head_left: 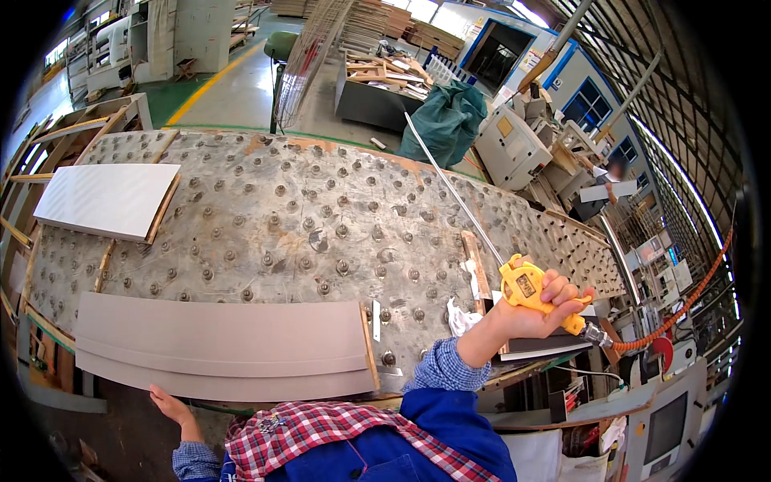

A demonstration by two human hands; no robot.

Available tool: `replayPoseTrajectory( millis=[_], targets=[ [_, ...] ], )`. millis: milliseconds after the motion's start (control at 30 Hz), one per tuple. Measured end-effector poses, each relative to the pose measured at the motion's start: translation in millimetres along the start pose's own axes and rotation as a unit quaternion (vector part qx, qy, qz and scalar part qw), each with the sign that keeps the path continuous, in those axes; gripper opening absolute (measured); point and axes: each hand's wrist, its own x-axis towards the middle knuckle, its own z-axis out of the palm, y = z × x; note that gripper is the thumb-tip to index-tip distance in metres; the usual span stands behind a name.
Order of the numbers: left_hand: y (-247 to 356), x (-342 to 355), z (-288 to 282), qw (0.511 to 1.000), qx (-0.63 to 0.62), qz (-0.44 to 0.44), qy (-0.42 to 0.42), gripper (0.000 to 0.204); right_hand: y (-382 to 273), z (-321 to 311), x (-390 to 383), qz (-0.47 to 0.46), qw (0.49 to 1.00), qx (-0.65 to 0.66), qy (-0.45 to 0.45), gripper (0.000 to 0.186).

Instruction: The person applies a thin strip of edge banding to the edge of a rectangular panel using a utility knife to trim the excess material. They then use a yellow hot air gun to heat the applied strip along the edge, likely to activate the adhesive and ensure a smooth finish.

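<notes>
My right hand (536,318) is raised over the right part of the table, its fingers wrapped round the handle of a yellow air blow gun (524,283). The gun's long thin metal nozzle points up toward the far side, and an orange coiled hose (679,315) runs from its grip to the right. At the near left, a stack of taupe panels (225,333) lies on the table, the upper one offset from the one below. My left hand (170,406) is by the stack's near edge, fingers stretched out; whether it touches the panel I cannot tell.
The metal table (265,233) is studded with many ball rollers. White panels (108,197) lie at its left end. A crumpled white cloth (462,317) and dark panels (546,344) are at the right. Beyond stand a green sack (450,120), a scrap bin (369,100) and a person (602,189).
</notes>
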Motion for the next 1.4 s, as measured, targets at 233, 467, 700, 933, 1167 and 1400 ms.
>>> replayPoseTrajectory(
  millis=[233, 467, 700, 933, 1167, 1400],
  targets=[
    [2, -2, -1, 1.0, -0.012, -0.014, -0.009, 0.071, -1, 2, -1, -0.01, 0.999, -0.013, -0.034, 0.033],
    [-2, 0, 0, 1.0, -0.007, 0.025, -0.004, 0.06, -3, -6, -1, 0.018, 0.997, -0.028, -0.064, 0.034],
    [-1, 0, -1, 1.0, -0.002, 0.022, -0.004, 0.059, -3, -6, -1, 0.035, 0.996, -0.057, -0.057, 0.034],
    [2, -2, -1, 1.0, -0.014, 0.016, -0.004, 0.061, 0, -6, -2, 0.071, 0.992, -0.078, -0.069, 0.029],
    [2, -1, -1, 1.0, 0.015, 0.018, -0.008, 0.063, 1, -8, -3, 0.083, 0.99, -0.084, -0.076, 0.029],
    [-1, 2, -2, 1.0, 0.003, 0.0, -0.014, 0.064, 4, -7, -5, 0.068, 0.989, -0.11, -0.077, 0.029]
  ],
)
